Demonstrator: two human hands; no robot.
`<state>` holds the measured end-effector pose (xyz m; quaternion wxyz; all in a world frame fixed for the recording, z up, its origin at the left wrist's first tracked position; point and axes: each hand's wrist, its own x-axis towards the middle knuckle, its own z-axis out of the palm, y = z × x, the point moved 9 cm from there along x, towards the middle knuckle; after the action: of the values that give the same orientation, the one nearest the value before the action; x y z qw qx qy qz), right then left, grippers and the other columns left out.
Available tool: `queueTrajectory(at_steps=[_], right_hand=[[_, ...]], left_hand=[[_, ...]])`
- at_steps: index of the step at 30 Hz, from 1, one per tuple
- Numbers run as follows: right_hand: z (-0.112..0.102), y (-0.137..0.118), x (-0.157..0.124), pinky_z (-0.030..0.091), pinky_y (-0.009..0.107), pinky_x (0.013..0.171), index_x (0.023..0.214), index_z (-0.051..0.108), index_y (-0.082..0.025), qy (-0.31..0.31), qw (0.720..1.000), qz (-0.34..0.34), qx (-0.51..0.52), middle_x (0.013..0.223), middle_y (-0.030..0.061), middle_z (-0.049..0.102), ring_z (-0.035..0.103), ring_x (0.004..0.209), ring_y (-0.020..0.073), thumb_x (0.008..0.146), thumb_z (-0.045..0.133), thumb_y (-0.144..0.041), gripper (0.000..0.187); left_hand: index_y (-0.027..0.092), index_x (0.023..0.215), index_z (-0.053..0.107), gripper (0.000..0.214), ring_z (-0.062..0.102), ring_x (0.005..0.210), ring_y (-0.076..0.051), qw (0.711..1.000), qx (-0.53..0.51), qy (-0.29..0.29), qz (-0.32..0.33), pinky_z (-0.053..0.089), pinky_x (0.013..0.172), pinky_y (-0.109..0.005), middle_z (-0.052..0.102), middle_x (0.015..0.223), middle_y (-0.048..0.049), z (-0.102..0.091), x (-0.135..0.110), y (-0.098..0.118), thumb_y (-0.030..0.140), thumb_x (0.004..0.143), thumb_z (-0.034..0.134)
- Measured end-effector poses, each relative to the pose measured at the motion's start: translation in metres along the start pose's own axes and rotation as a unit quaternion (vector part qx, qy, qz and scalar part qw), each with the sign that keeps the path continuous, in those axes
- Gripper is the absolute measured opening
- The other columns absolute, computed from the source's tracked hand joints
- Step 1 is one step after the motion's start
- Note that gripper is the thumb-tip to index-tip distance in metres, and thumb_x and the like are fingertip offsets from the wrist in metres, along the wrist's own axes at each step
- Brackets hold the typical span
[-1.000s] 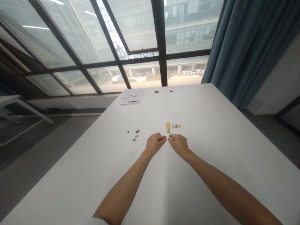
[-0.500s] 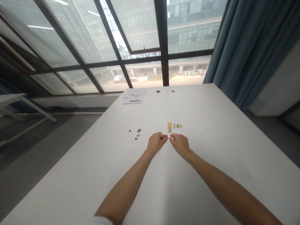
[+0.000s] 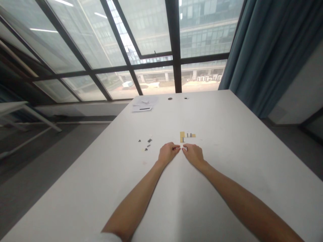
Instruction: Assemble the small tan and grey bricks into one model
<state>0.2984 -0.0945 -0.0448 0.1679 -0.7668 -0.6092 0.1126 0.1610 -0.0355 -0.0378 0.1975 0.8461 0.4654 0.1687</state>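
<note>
My left hand [image 3: 168,152] and my right hand [image 3: 193,153] rest on the white table [image 3: 217,198], fingertips facing each other with a narrow gap between. The fingers of both are bent into a pinch; whatever they hold, if anything, is too small to make out. Just beyond the fingertips lies a flat arrangement of yellow pieces [image 3: 182,134] with small grey pieces [image 3: 190,135] beside them, reaching to the right. Left of my left hand are several small dark grey pieces [image 3: 149,140], scattered loosely.
White papers [image 3: 142,108] with a dark strip on them lie at the table's far left corner. Two round dark cable holes [image 3: 170,98] sit near the far edge. Windows [image 3: 153,77] stand behind the table, and a blue curtain [image 3: 248,60] hangs at the right.
</note>
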Motion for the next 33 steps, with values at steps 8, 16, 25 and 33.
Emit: queueTrajectory(at_steps=[8, 16, 25, 33], right_hand=[[0.0004, -0.0008, -0.0007, 0.047, 0.029, 0.084, 0.121, 0.071, -0.027, -0.006, 1.000, -0.008, -0.005, 0.104, 0.0064, 0.077, 0.070, 0.099, 0.0211, 0.099, 0.051, -0.042, 0.033], [-0.0009, 0.0016, -0.0013, 0.047, 0.028, 0.085, 0.122, 0.071, -0.027, -0.009, 1.000, -0.019, 0.008, 0.110, 0.0063, 0.076, 0.070, 0.100, 0.0202, 0.098, 0.053, -0.041, 0.033], [-0.0001, 0.0012, -0.0008, 0.047, 0.028, 0.085, 0.121, 0.072, -0.027, -0.010, 0.999, -0.030, 0.012, 0.106, 0.0062, 0.077, 0.070, 0.100, 0.0205, 0.098, 0.054, -0.039, 0.032], [0.0002, -0.0007, -0.0009, 0.046, 0.027, 0.085, 0.119, 0.073, -0.027, -0.010, 1.000, -0.022, 0.004, 0.109, 0.0065, 0.077, 0.070, 0.100, 0.0198, 0.099, 0.052, -0.040, 0.032]], left_hand=[[0.029, 0.108, 0.080, 0.028, 0.065, 0.081, -0.016, 1.000, 0.002, 0.000, -0.005, 0.044, 0.070, -0.025, 0.073, 0.090, -0.0020, 0.0002, 0.0003, -0.0020, 0.043, 0.091, 0.062], [0.028, 0.107, 0.080, 0.027, 0.065, 0.080, -0.016, 1.000, -0.003, -0.001, -0.003, 0.044, 0.070, -0.025, 0.073, 0.089, -0.0018, -0.0017, 0.0000, -0.0009, 0.040, 0.091, 0.063], [0.027, 0.108, 0.080, 0.026, 0.065, 0.081, -0.016, 1.000, 0.002, -0.003, -0.007, 0.044, 0.071, -0.025, 0.073, 0.088, -0.0021, -0.0024, -0.0006, -0.0012, 0.038, 0.091, 0.063], [0.027, 0.107, 0.080, 0.027, 0.066, 0.082, -0.016, 1.000, 0.003, -0.007, -0.017, 0.045, 0.071, -0.025, 0.073, 0.089, -0.0025, -0.0019, -0.0003, -0.0020, 0.040, 0.090, 0.063]])
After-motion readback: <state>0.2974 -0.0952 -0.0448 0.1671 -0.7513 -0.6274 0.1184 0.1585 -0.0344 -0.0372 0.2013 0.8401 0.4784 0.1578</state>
